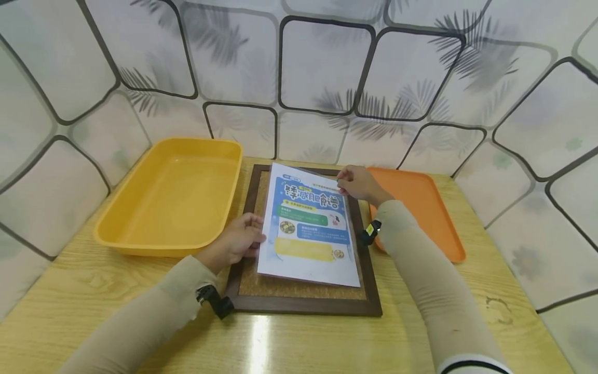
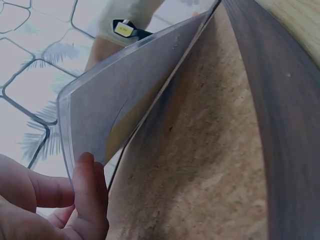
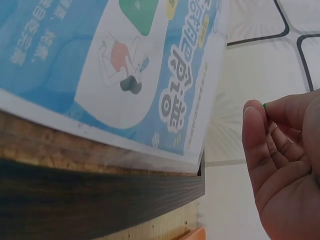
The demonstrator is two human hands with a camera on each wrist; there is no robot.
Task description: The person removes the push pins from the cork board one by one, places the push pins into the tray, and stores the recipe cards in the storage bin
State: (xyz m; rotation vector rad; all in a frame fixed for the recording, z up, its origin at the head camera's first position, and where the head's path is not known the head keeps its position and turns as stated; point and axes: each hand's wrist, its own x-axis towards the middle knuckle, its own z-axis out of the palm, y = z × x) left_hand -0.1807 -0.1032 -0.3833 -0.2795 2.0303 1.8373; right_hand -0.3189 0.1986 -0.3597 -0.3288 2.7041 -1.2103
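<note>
The shiny, stripy wood table point(image 1: 322, 340) came nearest. On it lay a flat board point(image 1: 303, 292) of bumpy, speckled cork with a dark wood rim. The left hand point(image 1: 238, 239) pinched the edge of a smooth, plastic-covered sheet point(image 1: 308, 228), tilted over the cork. Near its top corner, the right hand point(image 1: 358, 183) squeezed a tiny green thing point(image 3: 265, 105). Round-cornered orange point(image 1: 420, 208) and deep yellow trays point(image 1: 173, 192) sat before the leafy wall point(image 1: 322, 67).
</note>
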